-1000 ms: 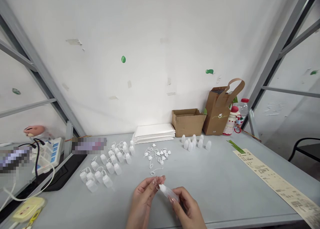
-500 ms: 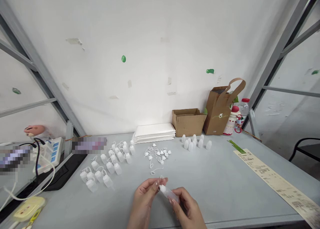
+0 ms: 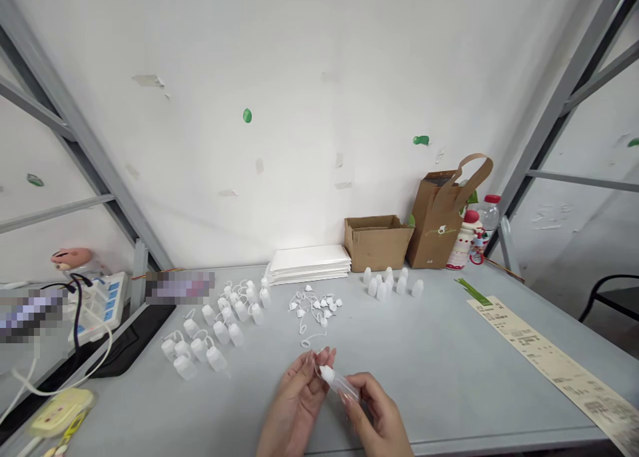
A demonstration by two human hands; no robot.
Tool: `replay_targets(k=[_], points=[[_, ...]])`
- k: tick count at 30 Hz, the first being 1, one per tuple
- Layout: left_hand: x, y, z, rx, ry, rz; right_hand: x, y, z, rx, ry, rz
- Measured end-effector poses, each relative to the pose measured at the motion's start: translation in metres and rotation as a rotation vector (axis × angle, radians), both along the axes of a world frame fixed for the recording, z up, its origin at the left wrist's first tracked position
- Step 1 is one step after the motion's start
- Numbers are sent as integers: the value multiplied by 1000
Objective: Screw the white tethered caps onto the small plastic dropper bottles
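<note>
My right hand (image 3: 374, 407) grips a small translucent squeeze bottle (image 3: 344, 385), tilted with its white cap end pointing up and left. Beside that end, my left hand (image 3: 302, 397) has its thumb and fingertips pinched together on a thin white cap strap, which is mostly hidden by the fingers. Just beyond my hands lies a loose heap of white caps with curly straps (image 3: 319, 305). To the left stand several bottles fitted with strapped caps (image 3: 217, 357). Several capless bottles (image 3: 382, 289) stand at the back right.
Behind the caps lies a stack of white sheets (image 3: 309, 264), beside a cardboard box (image 3: 378, 247) and a brown paper bag (image 3: 432, 237). A long printed paper strip (image 3: 549, 357) runs along the right side. A power strip (image 3: 102, 304) with cables is at the left.
My left hand has turned slightly, its fingers now more upright beside the bottle's tip. The bottle has shifted a little to the right, still in my right hand.
</note>
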State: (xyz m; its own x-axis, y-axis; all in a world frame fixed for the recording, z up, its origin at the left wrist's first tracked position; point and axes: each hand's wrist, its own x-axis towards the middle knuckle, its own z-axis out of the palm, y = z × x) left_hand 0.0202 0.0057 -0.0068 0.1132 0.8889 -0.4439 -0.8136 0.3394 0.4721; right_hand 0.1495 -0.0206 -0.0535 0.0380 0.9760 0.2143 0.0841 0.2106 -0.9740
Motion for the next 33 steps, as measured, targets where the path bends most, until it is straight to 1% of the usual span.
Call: replay_targets(k=[3, 6, 13, 18, 22, 25, 30, 33], points=[[3, 1, -1, -70, -116, 12, 1, -1, 2, 18, 6, -3], [5, 3, 0, -105, -168, 18, 1, -2, 3, 19, 14, 1], [6, 4, 4, -136, -149, 47, 2, -2, 4, 14, 13, 10], [6, 4, 3, -132, -127, 45, 1, -2, 4, 10, 29, 11], [4, 4, 1, -91, -73, 36, 0, -2, 3, 14, 15, 7], [1, 3, 0, -26, -5, 18, 0, -1, 3, 14, -8, -2], [-4, 3, 0, 126, 154, -44, 0, -1, 2, 13, -26, -12], [-5, 1, 0, 193, 267, -41, 0, -1, 3, 14, -36, -14]])
